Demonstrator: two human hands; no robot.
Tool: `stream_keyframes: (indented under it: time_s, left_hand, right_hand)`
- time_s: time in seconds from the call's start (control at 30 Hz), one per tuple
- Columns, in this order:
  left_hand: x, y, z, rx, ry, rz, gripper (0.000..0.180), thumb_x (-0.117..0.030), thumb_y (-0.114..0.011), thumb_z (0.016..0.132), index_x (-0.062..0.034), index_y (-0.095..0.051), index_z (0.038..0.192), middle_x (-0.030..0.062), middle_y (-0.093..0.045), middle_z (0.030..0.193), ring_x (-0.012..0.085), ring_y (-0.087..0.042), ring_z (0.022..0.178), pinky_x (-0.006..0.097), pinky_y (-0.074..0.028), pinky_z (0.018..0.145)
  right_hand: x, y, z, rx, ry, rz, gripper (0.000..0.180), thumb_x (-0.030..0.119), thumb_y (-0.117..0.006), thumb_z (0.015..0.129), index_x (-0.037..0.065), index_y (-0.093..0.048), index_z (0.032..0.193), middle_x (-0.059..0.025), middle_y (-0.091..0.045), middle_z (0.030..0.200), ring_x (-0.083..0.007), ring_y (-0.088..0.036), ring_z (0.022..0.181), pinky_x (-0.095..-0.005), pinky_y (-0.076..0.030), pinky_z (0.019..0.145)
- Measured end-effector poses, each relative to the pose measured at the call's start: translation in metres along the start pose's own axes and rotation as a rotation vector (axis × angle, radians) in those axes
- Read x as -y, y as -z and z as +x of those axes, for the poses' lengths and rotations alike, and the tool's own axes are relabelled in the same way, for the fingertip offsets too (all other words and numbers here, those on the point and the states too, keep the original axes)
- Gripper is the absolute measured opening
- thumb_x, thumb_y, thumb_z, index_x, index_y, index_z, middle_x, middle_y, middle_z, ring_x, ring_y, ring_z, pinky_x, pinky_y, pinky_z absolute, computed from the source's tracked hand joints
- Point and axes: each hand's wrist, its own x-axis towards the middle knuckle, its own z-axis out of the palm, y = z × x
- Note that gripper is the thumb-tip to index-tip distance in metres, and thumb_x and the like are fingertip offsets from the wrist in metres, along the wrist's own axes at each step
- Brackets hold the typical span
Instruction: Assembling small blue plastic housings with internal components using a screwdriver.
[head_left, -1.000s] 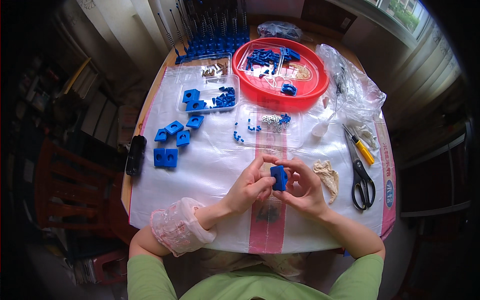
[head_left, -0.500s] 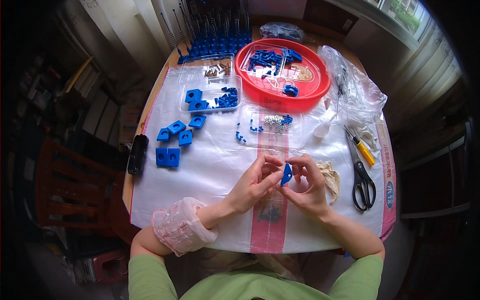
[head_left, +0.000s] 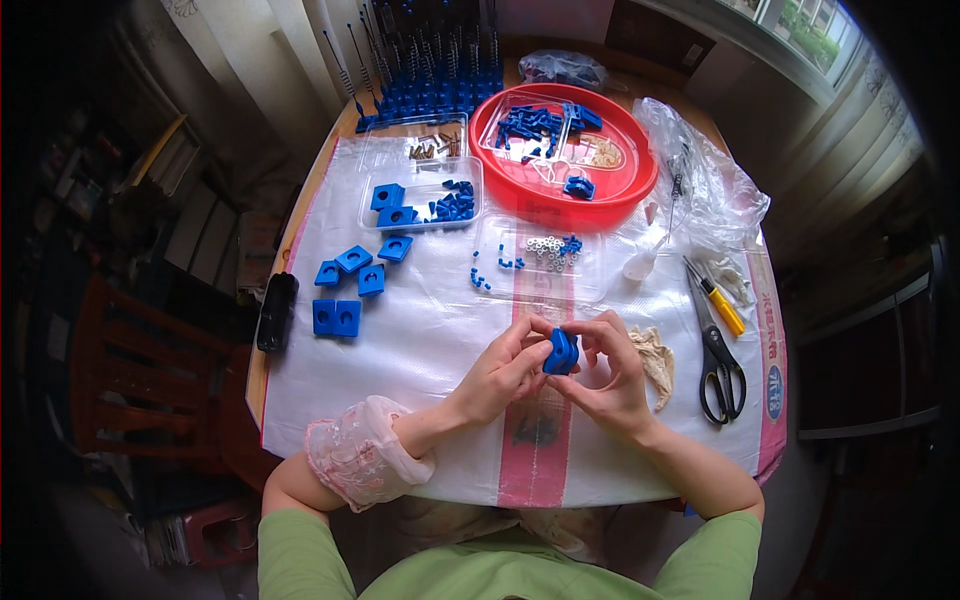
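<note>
Between my two hands, above the table's near half, I hold a small blue plastic part [head_left: 561,353]. My left hand [head_left: 502,372] pinches its left side with thumb and fingers. My right hand [head_left: 612,376] grips it from the right, index finger at its top and thumb below. Part of it is hidden by my fingertips. Straight ahead lies a shallow clear tray [head_left: 590,290] holding white rings [head_left: 549,250] and tiny blue pieces. Several blue square blocks with round holes [head_left: 371,280] lie to the left.
A red round tray [head_left: 628,200] with blue parts stands farther back. Beside it sits a clear box [head_left: 420,222] of blue pieces. Black scissors [head_left: 718,370], a yellow-handled tool [head_left: 727,312] and a beige cloth [head_left: 655,365] lie right. A black case [head_left: 277,312] rests at the left edge.
The blue part has turned between my fingers, from a narrow side view to a broader face, and shifted slightly left. Both hands still hold it.
</note>
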Motion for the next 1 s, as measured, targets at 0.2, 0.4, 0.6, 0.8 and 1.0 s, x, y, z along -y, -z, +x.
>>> stream_keyframes:
  time_s: [0.2,0.4,0.6,0.8,1.0]
  left_hand:
    - [0.0,0.001,0.002,0.022,0.044,0.035,0.027,-0.024,-0.042,0.113,-0.0072,-0.051,0.132,0.0123,-0.075,0.109,0.0007,-0.054,0.062,0.016,-0.038,0.051]
    - [-0.006,0.0,-0.001,-0.01,0.056,0.016,0.026,-0.026,-0.059,0.109,-0.006,-0.058,0.126,0.0002,-0.068,0.091,0.0018,-0.056,0.064,0.02,-0.045,0.059]
    - [-0.01,-0.008,0.0,-0.063,0.033,0.077,0.026,-0.019,-0.069,0.104,-0.0058,-0.062,0.125,-0.0031,-0.068,0.09,-0.0006,-0.054,0.069,0.019,-0.041,0.058]
    - [-0.016,-0.002,0.003,-0.158,0.099,0.067,0.03,-0.018,-0.07,0.103,-0.003,-0.064,0.128,-0.0015,-0.07,0.092,0.0027,-0.06,0.074,0.022,-0.048,0.067]
    - [-0.055,0.002,0.002,-0.261,-0.206,0.393,0.039,-0.009,-0.069,0.102,-0.0046,-0.056,0.138,0.0027,-0.07,0.104,0.0037,-0.061,0.081,0.02,-0.047,0.065]
  right_hand:
    - [0.0,0.002,0.0,-0.009,0.026,-0.074,0.055,0.01,-0.087,0.07,0.006,-0.068,0.121,-0.0057,-0.058,0.1,-0.018,-0.056,0.089,-0.0302,-0.043,0.07]
    - [0.005,0.003,0.002,-0.02,0.085,-0.15,0.055,0.009,-0.086,0.068,0.006,-0.067,0.12,-0.0075,-0.057,0.104,-0.021,-0.056,0.093,-0.0315,-0.044,0.071]
    - [0.002,0.002,-0.002,-0.02,0.061,-0.146,0.063,0.009,-0.086,0.07,0.005,-0.06,0.127,-0.0084,-0.053,0.105,-0.0206,-0.053,0.093,-0.0321,-0.044,0.073]
    - [-0.002,0.007,-0.008,-0.108,-0.023,0.025,0.065,0.014,-0.081,0.079,0.002,-0.05,0.135,-0.0067,-0.047,0.103,-0.0164,-0.047,0.09,-0.0306,-0.041,0.075]
    - [-0.001,0.006,-0.006,-0.085,-0.068,0.096,0.055,0.013,-0.077,0.083,0.003,-0.053,0.132,-0.0066,-0.048,0.103,-0.0163,-0.047,0.09,-0.0307,-0.04,0.076]
